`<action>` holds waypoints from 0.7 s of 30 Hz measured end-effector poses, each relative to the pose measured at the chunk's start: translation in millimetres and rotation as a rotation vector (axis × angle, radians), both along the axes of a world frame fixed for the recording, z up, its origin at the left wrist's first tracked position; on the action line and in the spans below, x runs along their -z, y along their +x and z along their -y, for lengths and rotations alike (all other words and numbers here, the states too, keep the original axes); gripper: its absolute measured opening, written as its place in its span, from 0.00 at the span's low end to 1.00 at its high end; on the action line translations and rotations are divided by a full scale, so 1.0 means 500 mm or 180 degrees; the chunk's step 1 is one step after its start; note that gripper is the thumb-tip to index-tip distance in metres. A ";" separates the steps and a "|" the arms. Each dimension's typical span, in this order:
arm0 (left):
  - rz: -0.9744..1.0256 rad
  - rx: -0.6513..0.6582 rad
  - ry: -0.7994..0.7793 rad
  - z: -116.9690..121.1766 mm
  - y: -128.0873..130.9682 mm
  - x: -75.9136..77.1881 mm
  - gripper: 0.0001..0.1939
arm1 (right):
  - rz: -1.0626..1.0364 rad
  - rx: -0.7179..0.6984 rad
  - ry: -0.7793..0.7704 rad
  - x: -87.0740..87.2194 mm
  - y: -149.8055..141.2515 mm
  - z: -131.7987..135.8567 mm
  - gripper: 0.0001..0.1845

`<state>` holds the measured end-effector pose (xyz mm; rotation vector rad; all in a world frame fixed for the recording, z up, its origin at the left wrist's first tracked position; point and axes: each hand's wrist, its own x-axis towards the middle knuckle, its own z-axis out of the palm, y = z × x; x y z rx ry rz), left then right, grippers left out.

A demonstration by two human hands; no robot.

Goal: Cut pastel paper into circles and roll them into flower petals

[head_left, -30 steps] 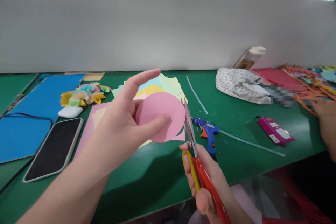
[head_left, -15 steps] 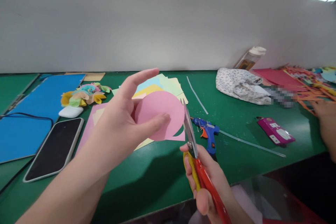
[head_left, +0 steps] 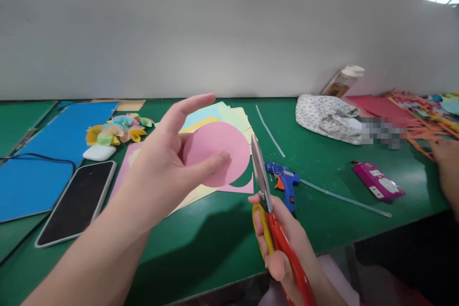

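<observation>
A round pink paper disc [head_left: 211,146] is pinched in my left hand [head_left: 168,162], thumb across its front and index finger raised. My right hand [head_left: 287,244] grips scissors [head_left: 261,177] with one red and one yellow handle; their blades point up, closed together, just right of the disc and apart from it. Below the disc, a pink paper offcut [head_left: 244,184] with a curved cut edge shows on the table. Behind my left hand lies a stack of coloured paper sheets [head_left: 229,114], partly covered.
On the left are a phone [head_left: 77,205], a white case [head_left: 99,153], paper flowers [head_left: 122,129] and a blue board [head_left: 36,167]. To the right lie a blue glue gun [head_left: 285,179], a purple packet [head_left: 378,180], a patterned cloth [head_left: 326,117], a bottle [head_left: 344,81] and another person's hand [head_left: 446,158].
The scissors have shifted slightly right, away from the disc's edge, and their blade tips have closed together. The disc has moved slightly up and left in my left hand.
</observation>
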<state>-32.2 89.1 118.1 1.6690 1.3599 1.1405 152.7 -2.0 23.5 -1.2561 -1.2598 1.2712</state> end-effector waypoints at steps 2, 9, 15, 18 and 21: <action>0.0061 -0.0011 -0.0012 -0.006 -0.004 0.001 0.35 | 0.0133 -0.0014 0.0027 0.004 0.003 -0.008 0.52; 0.0248 0.0118 -0.0494 -0.037 -0.016 0.008 0.29 | 0.2627 -0.0148 -0.0006 0.007 -0.020 -0.111 0.16; 0.0364 0.0268 -0.0481 -0.041 -0.017 0.008 0.29 | 0.3701 -0.0258 0.0171 0.023 -0.056 -0.174 0.21; 0.0522 0.0384 -0.0461 -0.046 -0.020 0.016 0.24 | 0.3795 -0.0276 0.0382 0.016 -0.046 -0.187 0.19; 0.0769 0.0513 -0.0483 -0.051 -0.023 0.024 0.22 | 0.3709 -0.0145 0.0724 -0.033 -0.024 -0.185 0.21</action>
